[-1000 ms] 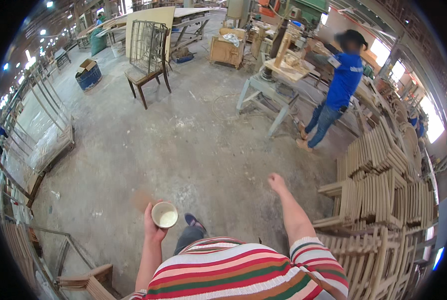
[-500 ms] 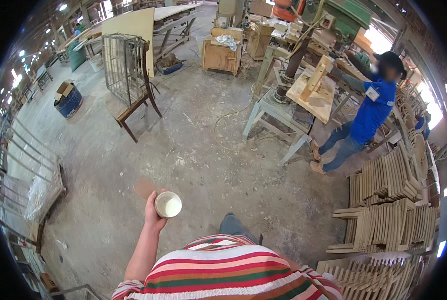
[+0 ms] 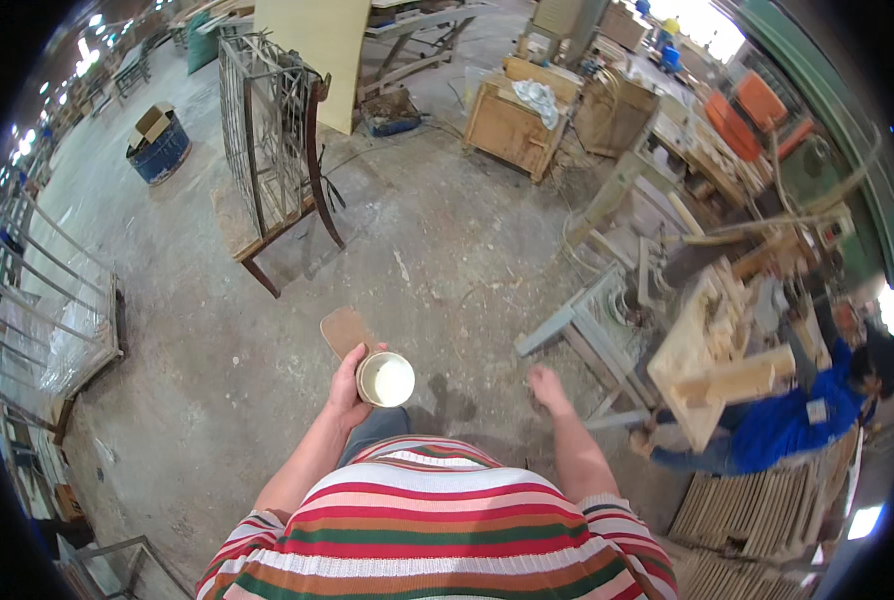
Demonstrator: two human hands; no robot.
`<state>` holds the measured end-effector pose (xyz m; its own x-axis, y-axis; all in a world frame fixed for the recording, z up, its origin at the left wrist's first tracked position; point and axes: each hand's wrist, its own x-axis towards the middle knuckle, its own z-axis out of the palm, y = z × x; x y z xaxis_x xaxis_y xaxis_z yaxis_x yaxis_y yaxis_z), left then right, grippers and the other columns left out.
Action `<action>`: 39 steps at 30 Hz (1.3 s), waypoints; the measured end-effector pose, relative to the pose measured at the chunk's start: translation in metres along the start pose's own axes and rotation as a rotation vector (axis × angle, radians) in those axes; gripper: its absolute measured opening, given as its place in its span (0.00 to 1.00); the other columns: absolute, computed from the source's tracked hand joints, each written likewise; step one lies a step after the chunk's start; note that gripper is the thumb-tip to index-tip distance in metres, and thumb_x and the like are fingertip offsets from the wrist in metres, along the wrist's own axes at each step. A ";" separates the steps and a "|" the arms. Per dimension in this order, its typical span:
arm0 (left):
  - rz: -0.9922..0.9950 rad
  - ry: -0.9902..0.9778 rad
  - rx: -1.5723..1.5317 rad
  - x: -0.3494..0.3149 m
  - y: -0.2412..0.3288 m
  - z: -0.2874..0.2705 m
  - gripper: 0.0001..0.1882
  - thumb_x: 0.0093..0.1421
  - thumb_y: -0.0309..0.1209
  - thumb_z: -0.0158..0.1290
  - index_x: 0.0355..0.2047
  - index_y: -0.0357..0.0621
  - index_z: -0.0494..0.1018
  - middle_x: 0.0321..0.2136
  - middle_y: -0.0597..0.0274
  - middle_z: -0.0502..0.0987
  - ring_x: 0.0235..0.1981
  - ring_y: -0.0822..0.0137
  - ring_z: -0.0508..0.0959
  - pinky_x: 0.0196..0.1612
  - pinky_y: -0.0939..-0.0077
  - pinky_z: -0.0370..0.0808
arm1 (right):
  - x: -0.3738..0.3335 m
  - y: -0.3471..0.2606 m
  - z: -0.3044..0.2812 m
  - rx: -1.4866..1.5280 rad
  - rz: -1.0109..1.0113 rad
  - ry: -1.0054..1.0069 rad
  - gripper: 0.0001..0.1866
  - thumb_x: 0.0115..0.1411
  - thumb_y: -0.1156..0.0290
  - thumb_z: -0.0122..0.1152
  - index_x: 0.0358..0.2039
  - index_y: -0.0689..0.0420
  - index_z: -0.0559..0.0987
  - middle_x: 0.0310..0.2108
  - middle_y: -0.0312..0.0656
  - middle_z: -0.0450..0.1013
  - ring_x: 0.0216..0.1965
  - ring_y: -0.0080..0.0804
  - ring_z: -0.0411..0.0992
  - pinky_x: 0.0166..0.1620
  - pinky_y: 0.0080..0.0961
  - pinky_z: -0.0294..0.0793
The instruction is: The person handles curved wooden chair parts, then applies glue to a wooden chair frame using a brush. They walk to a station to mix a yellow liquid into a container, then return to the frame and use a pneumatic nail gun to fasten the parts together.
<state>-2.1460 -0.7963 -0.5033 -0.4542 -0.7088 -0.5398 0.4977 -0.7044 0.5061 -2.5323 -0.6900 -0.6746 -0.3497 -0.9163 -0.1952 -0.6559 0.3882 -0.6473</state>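
Note:
My left hand (image 3: 347, 385) is closed round a small round cup (image 3: 387, 379) with white contents, held above the floor in front of my body. A flat brown piece with rounded corners (image 3: 345, 330) sticks out beyond the fingers of the same hand; how it is gripped is hidden. To the right, my right hand (image 3: 544, 386) hangs over the floor with its fingers curled in, and nothing shows in it.
A wooden chair (image 3: 317, 205) bearing a metal frame stands ahead left, near a blue tub (image 3: 160, 152). A wooden cabinet (image 3: 512, 130) is farther off. On the right, a co-worker in blue (image 3: 797, 425) is beside a grey-legged machine stand (image 3: 587, 330) and stacked wooden parts (image 3: 742, 510).
The view has turned to the right and tilted. My right hand and forearm have come into sight. The cup and brown piece stay in my left hand.

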 end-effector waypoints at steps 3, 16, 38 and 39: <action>0.019 0.084 -0.042 0.080 0.038 -0.002 0.20 0.63 0.44 0.39 0.44 0.42 0.69 0.39 0.58 0.75 0.40 0.63 0.76 0.45 0.66 0.73 | 0.154 -0.064 -0.027 0.281 0.036 0.095 0.13 0.55 0.73 0.52 0.41 0.62 0.75 0.29 0.42 0.74 0.28 0.27 0.72 0.32 0.26 0.72; -0.130 -0.061 0.060 0.444 0.261 0.150 0.18 0.62 0.39 0.41 0.47 0.41 0.69 0.41 0.59 0.75 0.41 0.64 0.76 0.45 0.66 0.73 | 0.252 -0.032 0.027 0.096 0.546 -0.277 0.13 0.53 0.66 0.51 0.31 0.63 0.77 0.28 0.55 0.74 0.33 0.51 0.73 0.37 0.39 0.71; 0.131 0.220 -0.237 0.917 0.579 0.211 0.18 0.61 0.38 0.41 0.47 0.44 0.68 0.42 0.59 0.75 0.43 0.60 0.75 0.47 0.62 0.72 | 1.195 -0.235 -0.159 0.405 0.040 0.068 0.11 0.54 0.71 0.52 0.36 0.61 0.75 0.24 0.42 0.73 0.22 0.25 0.71 0.30 0.26 0.70; 0.111 0.190 -0.231 0.937 0.601 0.215 0.18 0.61 0.38 0.41 0.47 0.44 0.68 0.42 0.59 0.75 0.43 0.60 0.75 0.47 0.62 0.73 | 1.213 -0.238 -0.151 0.433 0.010 0.012 0.12 0.55 0.71 0.53 0.38 0.60 0.74 0.27 0.40 0.72 0.23 0.25 0.70 0.29 0.24 0.70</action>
<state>-2.4316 -1.8917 -0.5602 -0.2521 -0.7453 -0.6172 0.7010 -0.5804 0.4146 -2.9017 -1.8794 -0.6461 -0.3641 -0.9104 -0.1966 -0.3122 0.3182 -0.8952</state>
